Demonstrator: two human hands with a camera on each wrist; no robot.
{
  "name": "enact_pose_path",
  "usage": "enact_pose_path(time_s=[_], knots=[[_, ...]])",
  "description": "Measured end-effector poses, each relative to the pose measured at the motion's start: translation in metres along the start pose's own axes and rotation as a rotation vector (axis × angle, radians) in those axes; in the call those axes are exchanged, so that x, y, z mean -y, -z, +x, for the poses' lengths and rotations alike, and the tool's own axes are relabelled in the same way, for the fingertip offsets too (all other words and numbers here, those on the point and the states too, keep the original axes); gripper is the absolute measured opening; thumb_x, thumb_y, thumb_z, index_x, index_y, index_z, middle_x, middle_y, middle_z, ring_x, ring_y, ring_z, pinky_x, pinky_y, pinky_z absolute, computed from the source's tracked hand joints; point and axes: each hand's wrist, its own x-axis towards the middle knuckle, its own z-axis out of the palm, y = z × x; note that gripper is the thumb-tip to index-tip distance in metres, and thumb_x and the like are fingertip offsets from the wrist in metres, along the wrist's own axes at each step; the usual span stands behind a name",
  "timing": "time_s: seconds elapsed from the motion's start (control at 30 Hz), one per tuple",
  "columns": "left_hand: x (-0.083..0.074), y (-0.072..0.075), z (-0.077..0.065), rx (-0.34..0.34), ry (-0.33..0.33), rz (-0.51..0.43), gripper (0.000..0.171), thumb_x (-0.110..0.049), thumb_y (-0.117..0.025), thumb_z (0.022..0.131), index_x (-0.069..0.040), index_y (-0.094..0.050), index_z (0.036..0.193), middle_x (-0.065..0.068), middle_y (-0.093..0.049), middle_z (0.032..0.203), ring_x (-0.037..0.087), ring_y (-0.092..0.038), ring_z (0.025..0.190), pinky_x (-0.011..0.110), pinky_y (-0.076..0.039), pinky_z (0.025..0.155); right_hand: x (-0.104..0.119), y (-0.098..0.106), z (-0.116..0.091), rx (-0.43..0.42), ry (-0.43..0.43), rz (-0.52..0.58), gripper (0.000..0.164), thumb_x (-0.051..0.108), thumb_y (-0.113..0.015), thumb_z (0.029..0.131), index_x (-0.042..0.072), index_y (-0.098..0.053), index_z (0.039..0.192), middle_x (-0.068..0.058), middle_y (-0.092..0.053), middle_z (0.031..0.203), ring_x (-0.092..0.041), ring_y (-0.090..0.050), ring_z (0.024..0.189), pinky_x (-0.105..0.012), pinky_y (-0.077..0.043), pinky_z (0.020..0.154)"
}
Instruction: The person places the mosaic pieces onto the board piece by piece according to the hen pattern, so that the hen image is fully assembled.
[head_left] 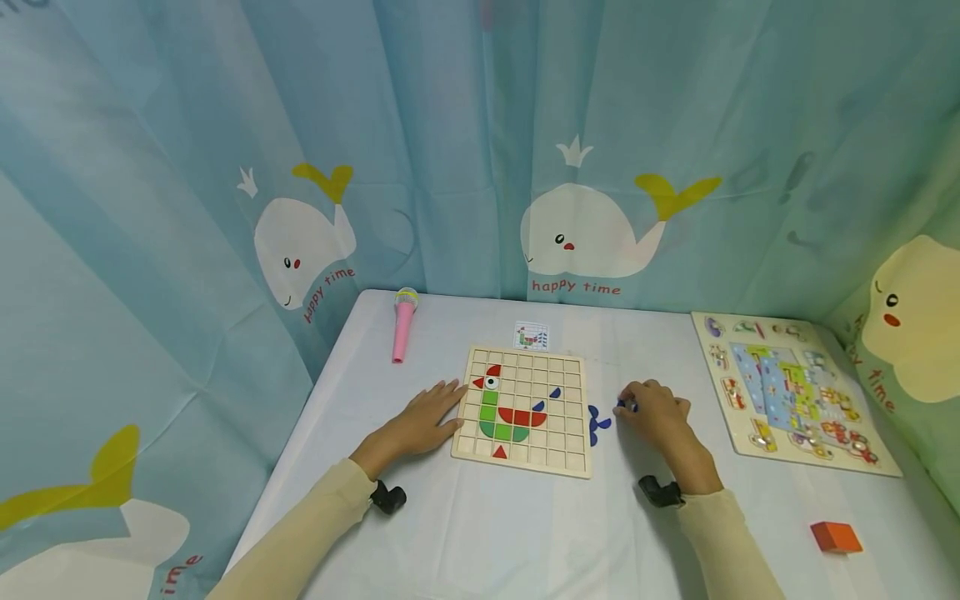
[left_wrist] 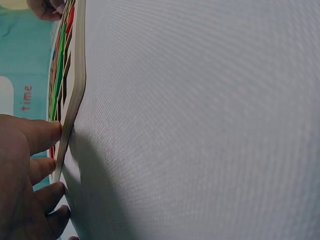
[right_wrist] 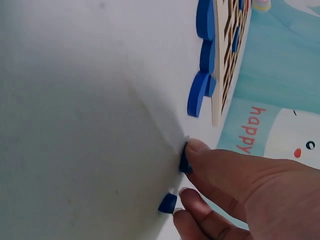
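Observation:
A wooden grid board point(head_left: 566, 458) lies mid-table with red, green and blue pieces set in its squares, forming a bird-like shape with an eye tile point(head_left: 491, 383). My left hand point(head_left: 422, 419) rests at the board's left edge, fingers extended and touching the rim. To the right of the board, my right hand point(head_left: 658, 414) pinches a small blue piece point(right_wrist: 185, 159) between thumb and finger, close to the tabletop. A second blue piece point(right_wrist: 168, 203) lies by its other fingertips. Several blue half-round pieces point(right_wrist: 202, 57) lie along the board's right edge.
A small pattern card point(head_left: 532, 336) lies behind the board. At the back left is a pink toy microphone point(head_left: 402, 329). On the right are a picture puzzle board point(head_left: 757, 446) and an orange block point(head_left: 836, 537). A whale-print curtain point(head_left: 457, 167) hangs behind the table.

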Motion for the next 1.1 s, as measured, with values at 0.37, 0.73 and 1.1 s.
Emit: enact_pose_path(time_s=[0.37, 0.73, 1.1], knots=[[0.002, -0.001, 0.001, 0.005, 0.005, 0.003, 0.066, -0.04, -0.052, 0.111, -0.019, -0.028, 0.169, 0.007, -0.025, 0.175, 0.03, -0.016, 0.164, 0.054, -0.016, 0.132, 0.027, -0.009, -0.002, -0.081, 0.032, 0.004, 0.031, 0.022, -0.077, 0.096, -0.004, -0.073, 0.111, -0.026, -0.067, 0.114, -0.045, -0.06, 0.108, -0.071, -0.03, 0.102], [0.003, -0.002, 0.003, 0.0, 0.004, 0.007, 0.066, -0.041, -0.05, 0.111, -0.02, -0.028, 0.169, 0.007, -0.024, 0.175, 0.03, -0.016, 0.164, 0.054, -0.015, 0.132, 0.072, -0.027, -0.008, -0.08, 0.149, 0.008, 0.024, 0.023, -0.082, 0.093, 0.003, -0.074, 0.103, -0.014, -0.067, 0.102, -0.037, -0.064, 0.103, -0.066, -0.039, 0.097], [0.004, -0.003, 0.003, 0.008, 0.012, 0.018, 0.067, -0.042, -0.051, 0.111, -0.021, -0.026, 0.169, 0.006, -0.024, 0.176, 0.028, -0.015, 0.164, 0.053, -0.014, 0.133, 0.085, -0.034, -0.004, -0.045, 0.123, 0.029, 0.021, 0.021, -0.085, 0.091, 0.005, -0.075, 0.098, -0.012, -0.068, 0.1, -0.036, -0.061, 0.101, -0.062, -0.04, 0.093]])
